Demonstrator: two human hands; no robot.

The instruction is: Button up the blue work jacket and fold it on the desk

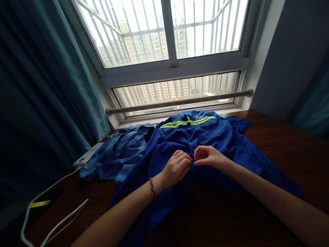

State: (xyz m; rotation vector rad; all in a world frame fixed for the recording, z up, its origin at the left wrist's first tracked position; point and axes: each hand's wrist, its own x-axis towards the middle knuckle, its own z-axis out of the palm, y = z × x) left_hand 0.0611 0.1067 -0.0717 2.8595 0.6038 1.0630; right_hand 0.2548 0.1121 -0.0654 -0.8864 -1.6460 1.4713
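Head view: jacket (226,144), dark blue, lies spread on the table (282,137), collar end toward the window (169,27). Yellow-green stripes (203,120) cross its upper part; small pale lettering sits just above them, too small to read. One sleeve reaches out to the right over the tabletop; cloth also runs down to the left, under the left forearm.

Left hand (177,168): over the middle of the jacket, fingers bent and drawn together, tips pinching cloth at the front. Braided bracelet (152,188) on the wrist.

Right hand (209,157): just beside the left fingertips, index and thumb curved into a near ring, tips at the same spot of cloth. Cannot tell whether they grip any fabric.

Surroundings: lighter blue garment (131,151) lies crumpled to the left of the jacket. Beyond it, by the curtain (38,85), a white device (88,156) with a white cable (51,190) running toward the lower left, near a yellow strip (39,204). Rail (180,102) spans the lower pane.
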